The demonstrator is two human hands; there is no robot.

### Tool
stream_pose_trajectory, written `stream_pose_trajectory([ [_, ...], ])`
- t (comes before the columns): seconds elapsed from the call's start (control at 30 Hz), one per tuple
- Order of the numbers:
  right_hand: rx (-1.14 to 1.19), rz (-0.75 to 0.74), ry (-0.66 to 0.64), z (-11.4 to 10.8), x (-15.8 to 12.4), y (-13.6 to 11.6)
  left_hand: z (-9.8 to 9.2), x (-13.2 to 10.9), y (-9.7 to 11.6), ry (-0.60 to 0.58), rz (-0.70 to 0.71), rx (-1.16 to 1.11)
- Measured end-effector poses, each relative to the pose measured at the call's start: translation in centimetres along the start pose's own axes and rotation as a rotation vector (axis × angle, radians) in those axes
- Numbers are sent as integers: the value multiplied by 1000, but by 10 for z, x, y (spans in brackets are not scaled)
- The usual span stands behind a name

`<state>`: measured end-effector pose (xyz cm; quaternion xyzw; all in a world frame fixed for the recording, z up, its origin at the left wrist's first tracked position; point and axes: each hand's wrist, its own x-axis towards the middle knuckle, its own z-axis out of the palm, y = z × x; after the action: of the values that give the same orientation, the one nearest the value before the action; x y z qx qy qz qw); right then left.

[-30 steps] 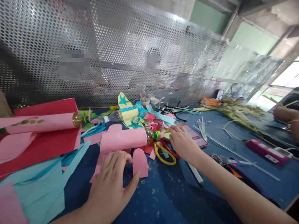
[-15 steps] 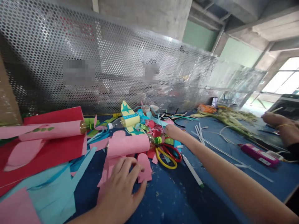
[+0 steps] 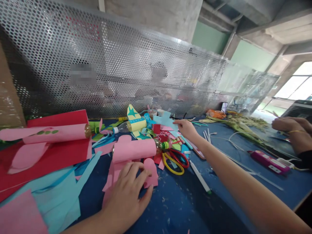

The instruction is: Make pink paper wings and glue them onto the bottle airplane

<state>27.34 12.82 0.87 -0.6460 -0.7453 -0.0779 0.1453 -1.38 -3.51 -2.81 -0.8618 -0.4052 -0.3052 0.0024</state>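
My left hand [image 3: 128,195] lies flat with fingers spread on pink paper cut-outs [image 3: 149,172] on the blue table, just in front of a plastic bottle wrapped in pink paper [image 3: 134,150]. My right hand [image 3: 186,127] reaches far forward and pinches a light blue paper piece [image 3: 165,119] lifted above a heap of coloured scraps [image 3: 168,136]. Scissors with yellow and red handles [image 3: 175,159] lie between my two hands. A white pen [image 3: 200,177] lies under my right forearm.
A perforated metal screen [image 3: 122,71] closes the back of the table. Red, pink and blue sheets [image 3: 48,162] cover the left. A yellow star-marked bottle plane [image 3: 135,124] sits behind. Another person's hands [image 3: 291,125] work at the right, near a purple device [image 3: 268,161] and green stalks [image 3: 243,125].
My right hand left the phone, reached further back into the scrap heap and lifted a light blue paper piece. My left hand stayed on the pink cut-outs, shifting slightly.
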Motion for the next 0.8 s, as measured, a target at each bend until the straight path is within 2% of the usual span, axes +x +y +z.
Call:
stream_pose_trajectory([
  [0.17, 50, -85, -24, 17, -3, -7, 1, 0, -1, -23, 1, 6],
  [0.33, 79, -121, -54, 18, -1, -2, -1, 0, -1, -42, -4, -9],
  [0.5, 99, -23, -80, 16, 3, 7, -2, 0, 0, -53, -6, -30],
  [0.67, 142, 131, -120, 20, 5, 6, 1, 0, -1, -42, 3, -31],
  [0.8, 217, 190, -174, 16, 10, 7, 2, -2, -2, -49, -8, -36],
])
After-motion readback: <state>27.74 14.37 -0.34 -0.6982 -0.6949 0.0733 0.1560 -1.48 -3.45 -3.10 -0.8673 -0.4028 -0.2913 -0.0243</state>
